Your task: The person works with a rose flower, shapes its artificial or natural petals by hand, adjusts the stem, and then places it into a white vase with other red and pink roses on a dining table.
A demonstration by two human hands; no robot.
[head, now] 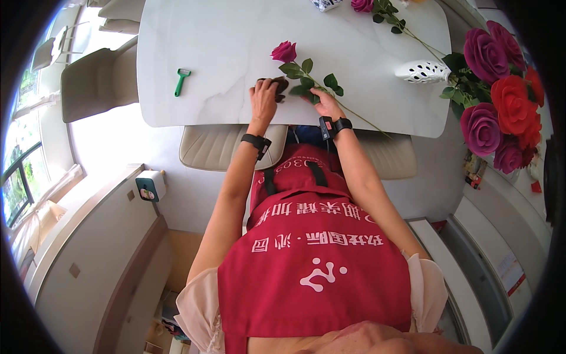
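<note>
My left hand (264,101) is closed on a dark brown cloth (280,87) that rests over the marble-patterned white table (212,99). To its right, my right hand (326,104) has hold of an artificial rose (284,51) by its leafy green stem (360,117). The rose's magenta bloom points away from me, and the stem's lower end reaches over the near table edge. A green peeler (181,82) lies at the left part of the table. The fingertips of my right hand are partly hidden by leaves (306,88).
A white openwork vase (423,72) lies at the right, beside large purple and red artificial flowers (513,101). Another magenta rose (362,5) lies at the far side near a blue-and-white item (326,4). Beige chairs (230,146) stand at the near edge and left.
</note>
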